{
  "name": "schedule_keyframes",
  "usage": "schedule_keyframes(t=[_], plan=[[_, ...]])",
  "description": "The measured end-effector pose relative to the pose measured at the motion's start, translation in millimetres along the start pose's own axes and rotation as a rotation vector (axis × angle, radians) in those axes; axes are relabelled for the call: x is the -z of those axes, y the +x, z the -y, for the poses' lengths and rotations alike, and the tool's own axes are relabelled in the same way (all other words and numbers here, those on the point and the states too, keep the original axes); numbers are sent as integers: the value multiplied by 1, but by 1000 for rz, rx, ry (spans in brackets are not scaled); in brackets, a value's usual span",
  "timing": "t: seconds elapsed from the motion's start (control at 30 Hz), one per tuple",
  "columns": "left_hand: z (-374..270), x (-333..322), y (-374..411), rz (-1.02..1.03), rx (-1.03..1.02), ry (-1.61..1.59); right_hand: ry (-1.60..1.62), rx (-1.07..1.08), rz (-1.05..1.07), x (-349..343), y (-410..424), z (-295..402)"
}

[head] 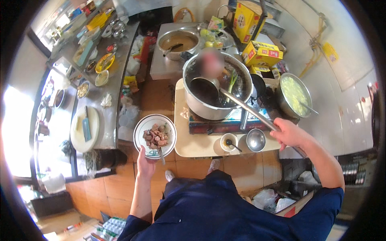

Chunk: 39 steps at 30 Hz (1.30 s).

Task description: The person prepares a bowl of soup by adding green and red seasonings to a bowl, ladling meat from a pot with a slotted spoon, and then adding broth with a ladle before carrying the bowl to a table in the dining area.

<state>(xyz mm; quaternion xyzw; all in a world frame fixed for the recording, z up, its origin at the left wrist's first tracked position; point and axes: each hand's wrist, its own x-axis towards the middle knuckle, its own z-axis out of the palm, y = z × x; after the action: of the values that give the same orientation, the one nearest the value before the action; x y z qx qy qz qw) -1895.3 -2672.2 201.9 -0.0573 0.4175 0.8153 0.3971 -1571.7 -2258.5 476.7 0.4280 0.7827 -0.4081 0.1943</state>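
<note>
My left hand (pixel 146 162) grips the near rim of a white bowl (pixel 138 132) with a dark line around its edge. Chunks of cooked meat (pixel 155 136) lie in the bowl, and a spoon handle (pixel 162 156) sticks out over its near side. In my right hand (pixel 291 132) is the long metal handle of a ladle (pixel 208 86). The ladle's head rests in the dark broth of a large metal pot (pixel 200 112), with green scallion (pixel 232 81) beside it. A blurred patch hides part of the pot's far side.
Below the pot is a portable stove (pixel 199 126) on a cream tray (pixel 184 144). A small white cup (pixel 224 148) and a metal bowl (pixel 255 140) stand in front. At right is a basin of pale green food (pixel 291 93). A cleaver (pixel 86 128) lies on a round cutting board (pixel 93 141) at left.
</note>
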Motion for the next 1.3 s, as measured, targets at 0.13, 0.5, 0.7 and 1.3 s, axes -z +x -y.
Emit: schedule_keyframes(t=[0.13, 0.5, 0.7, 1.3], plan=[[35, -22, -20, -75, -58, -12, 169, 31, 191, 5, 23, -25], [74, -60, -11, -122, -69, -18, 515, -27, 296, 30, 10, -27], [80, -67, 8, -107, -45, -30, 553, -38, 231, 33, -11, -33], [139, 17, 13, -127, 129, 35, 516, -134, 65, 32, -45, -43]])
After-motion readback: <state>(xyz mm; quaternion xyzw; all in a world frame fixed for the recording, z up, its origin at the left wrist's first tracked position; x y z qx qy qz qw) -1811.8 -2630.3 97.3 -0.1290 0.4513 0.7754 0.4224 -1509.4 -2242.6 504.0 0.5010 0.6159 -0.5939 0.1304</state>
